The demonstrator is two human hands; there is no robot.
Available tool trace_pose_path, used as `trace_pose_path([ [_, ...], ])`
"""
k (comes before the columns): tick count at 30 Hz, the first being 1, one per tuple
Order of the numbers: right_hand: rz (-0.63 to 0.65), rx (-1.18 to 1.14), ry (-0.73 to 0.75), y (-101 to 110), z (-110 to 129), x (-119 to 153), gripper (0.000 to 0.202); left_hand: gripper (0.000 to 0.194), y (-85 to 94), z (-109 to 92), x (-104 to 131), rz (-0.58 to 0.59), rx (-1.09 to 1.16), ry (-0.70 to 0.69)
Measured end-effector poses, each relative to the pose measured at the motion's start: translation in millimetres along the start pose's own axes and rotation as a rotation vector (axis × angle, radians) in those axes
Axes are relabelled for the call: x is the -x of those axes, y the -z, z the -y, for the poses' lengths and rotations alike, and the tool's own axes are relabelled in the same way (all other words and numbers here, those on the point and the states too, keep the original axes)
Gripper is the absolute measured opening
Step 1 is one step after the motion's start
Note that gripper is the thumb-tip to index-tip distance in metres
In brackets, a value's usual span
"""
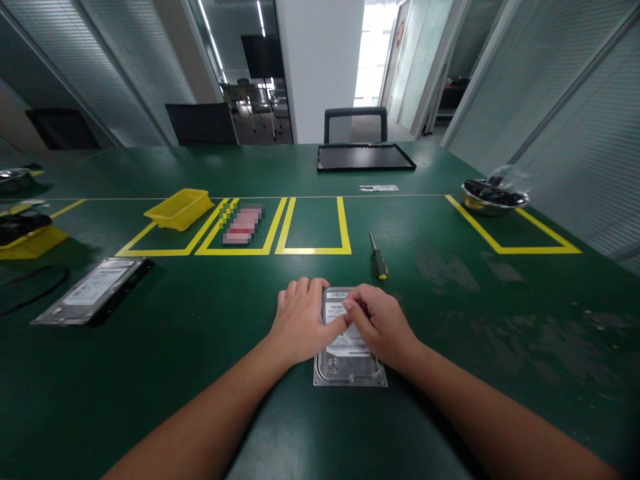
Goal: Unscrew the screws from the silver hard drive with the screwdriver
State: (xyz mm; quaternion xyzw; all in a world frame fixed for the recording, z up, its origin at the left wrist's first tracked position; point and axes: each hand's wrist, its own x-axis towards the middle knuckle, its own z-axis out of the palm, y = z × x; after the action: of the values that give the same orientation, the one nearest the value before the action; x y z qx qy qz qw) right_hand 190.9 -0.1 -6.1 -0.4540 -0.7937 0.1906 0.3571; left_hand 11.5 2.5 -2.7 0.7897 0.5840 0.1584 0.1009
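Green worktop [210, 320] w/ yellow tape boxes. Hard drive [350, 357] lies flat, centre front, label up. My left hand [300, 320] rests on its left edge, fingers together; right hand [383, 323] on top, fingers curled on label. Screwdriver [378, 257] just behind; 2nd drive [93, 290] far left.

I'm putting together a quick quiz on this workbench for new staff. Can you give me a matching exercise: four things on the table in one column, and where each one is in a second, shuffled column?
Things:
1. hard drive
2. screwdriver
3. yellow bin
4. metal bowl

Places:
A. at the far right, on the corner of a yellow taped outline
B. under the left hand and right hand
C. inside the leftmost taped box
D. on bare mat just beyond the hands, right of the taped boxes

Pairs: 1-B, 2-D, 3-C, 4-A
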Motion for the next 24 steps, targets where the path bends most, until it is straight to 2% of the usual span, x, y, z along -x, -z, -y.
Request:
trace_pose_path([
  [4, -0.013, -0.063, -0.063, 0.1, 0.2, -1.5, 0.017, 0.057, 4.2, -3.3, 3.6, -0.019, 0.012, -0.004],
  [7, -0.023, -0.118, -0.085, -0.6, -0.8, -2.1, 0.017, 0.047, 7.1, -7.0, 6.4, -0.14, 0.056, -0.052],
  [9, -0.015, -0.189, -0.1, -0.8, -2.1, -1.6, 0.019, 0.034, 7.9, -8.0, 7.1, -0.215, 0.126, -0.111],
  [12, 0.005, -0.318, -0.118, 0.8, -3.6, -0.4, 0.022, 0.02, 7.2, -6.0, 5.7, -0.259, 0.247, -0.244],
  [18, 0.034, -0.42, -0.146, 7.3, -1.7, -1.0, 0.026, 0.013, 6.5, -0.1, 0.1, -0.377, 0.393, -0.464],
  [21, 0.057, -0.432, -0.145, 9.2, 0.2, -2.0, 0.026, 0.009, 7.4, -0.3, -0.2, -0.429, 0.412, -0.521],
  [24, 0.08, -0.434, -0.144, 10.7, 0.8, -2.5, 0.027, 0.008, 7.8, -0.7, 0.9, -0.428, 0.407, -0.538],
])
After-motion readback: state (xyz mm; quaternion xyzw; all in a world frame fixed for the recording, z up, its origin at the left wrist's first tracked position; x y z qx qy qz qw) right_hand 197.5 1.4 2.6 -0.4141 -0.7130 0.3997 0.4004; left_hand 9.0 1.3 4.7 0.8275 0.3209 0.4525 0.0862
